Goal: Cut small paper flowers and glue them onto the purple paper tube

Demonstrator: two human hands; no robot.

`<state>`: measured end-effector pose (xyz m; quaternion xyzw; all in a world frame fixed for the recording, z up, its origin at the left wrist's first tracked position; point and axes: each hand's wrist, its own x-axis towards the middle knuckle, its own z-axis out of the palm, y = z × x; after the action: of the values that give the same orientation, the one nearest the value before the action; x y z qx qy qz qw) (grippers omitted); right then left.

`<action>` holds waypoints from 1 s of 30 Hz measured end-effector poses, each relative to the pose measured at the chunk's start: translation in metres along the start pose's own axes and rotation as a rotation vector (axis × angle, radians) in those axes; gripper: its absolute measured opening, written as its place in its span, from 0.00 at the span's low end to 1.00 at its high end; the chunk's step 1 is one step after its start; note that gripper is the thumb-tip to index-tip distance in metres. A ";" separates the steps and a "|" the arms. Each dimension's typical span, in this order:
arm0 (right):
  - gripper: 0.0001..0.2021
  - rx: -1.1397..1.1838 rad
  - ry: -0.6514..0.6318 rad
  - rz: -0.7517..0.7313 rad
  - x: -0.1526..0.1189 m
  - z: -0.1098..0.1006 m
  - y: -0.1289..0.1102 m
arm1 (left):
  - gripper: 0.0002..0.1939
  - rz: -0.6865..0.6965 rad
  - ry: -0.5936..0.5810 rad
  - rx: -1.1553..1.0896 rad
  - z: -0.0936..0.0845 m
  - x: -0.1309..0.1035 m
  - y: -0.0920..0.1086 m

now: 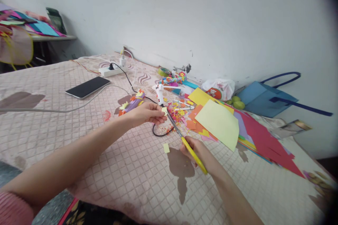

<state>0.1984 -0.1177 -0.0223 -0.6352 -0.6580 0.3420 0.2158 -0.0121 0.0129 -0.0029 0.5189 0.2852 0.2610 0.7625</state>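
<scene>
Between the fingertips of my left hand (149, 114) is a small piece of pale yellow paper (164, 111). My right hand (196, 151) is closed around the yellow-handled scissors (192, 153), whose blades point up and left and reach that paper. Whether the blades are apart is too small to tell. A second pale yellow paper piece (166, 148) lies on the patterned cloth (142, 182) below my hands. Just behind my left hand are a purple roll with paper flowers (133, 102) and a white glue gun (159, 95).
Colourful paper scraps (179, 110) are heaped beyond the scissors. Paper sheets (219, 121) lie to the right, near a blue bag (266, 98) and a white plastic bag (220, 88). A phone (87, 87), a power strip (112, 71) and cables occupy the left. A wall stands behind.
</scene>
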 end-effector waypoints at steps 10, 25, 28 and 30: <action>0.07 0.038 0.013 -0.002 -0.002 0.004 0.001 | 0.08 0.034 -0.017 -0.019 0.001 0.001 -0.003; 0.09 0.068 -0.003 0.045 0.001 0.004 0.000 | 0.09 0.083 -0.043 -0.044 0.002 0.005 -0.018; 0.10 0.089 -0.001 0.039 0.001 0.004 0.001 | 0.09 0.083 -0.040 -0.041 0.003 0.005 -0.016; 0.10 0.099 -0.003 0.031 0.002 0.004 0.003 | 0.09 0.092 -0.006 -0.030 0.005 0.004 -0.012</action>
<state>0.1969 -0.1167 -0.0275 -0.6332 -0.6308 0.3784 0.2406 -0.0047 0.0085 -0.0139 0.5206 0.2547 0.2987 0.7582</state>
